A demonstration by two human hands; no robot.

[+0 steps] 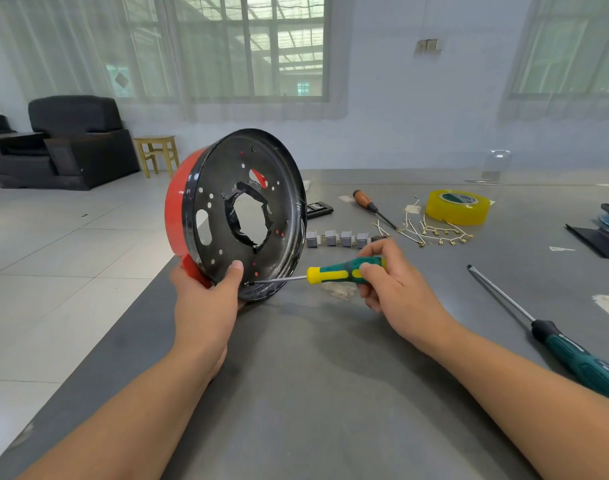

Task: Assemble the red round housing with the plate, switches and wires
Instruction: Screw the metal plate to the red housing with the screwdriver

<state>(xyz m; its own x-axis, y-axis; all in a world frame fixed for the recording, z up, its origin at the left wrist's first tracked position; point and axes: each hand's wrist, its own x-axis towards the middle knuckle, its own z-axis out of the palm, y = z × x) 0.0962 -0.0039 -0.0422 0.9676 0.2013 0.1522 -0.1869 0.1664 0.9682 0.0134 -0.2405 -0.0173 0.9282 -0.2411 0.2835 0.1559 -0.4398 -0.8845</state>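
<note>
The step in hand seems to be screwing the black plate (227, 188) into the red round housing (175, 216). The left hand (206, 306) grips the housing, standing on its rim near the table's left edge (116, 327). The right hand (393, 289) pinches a small screwdriver (337, 271), its tip at a screw in the plate's lower rim. Next, I think, come careful turns; the switches (337, 238) and wires (431, 230) wait behind.

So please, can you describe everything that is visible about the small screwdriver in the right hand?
The small screwdriver has a green and yellow handle, plastic or rubber by its look, and a thin bright metal shaft. It lies nearly level, tip pointing left. The right hand grips the handle's end. The tip meets a small dark screw near the lower rim of the black plate.
</note>
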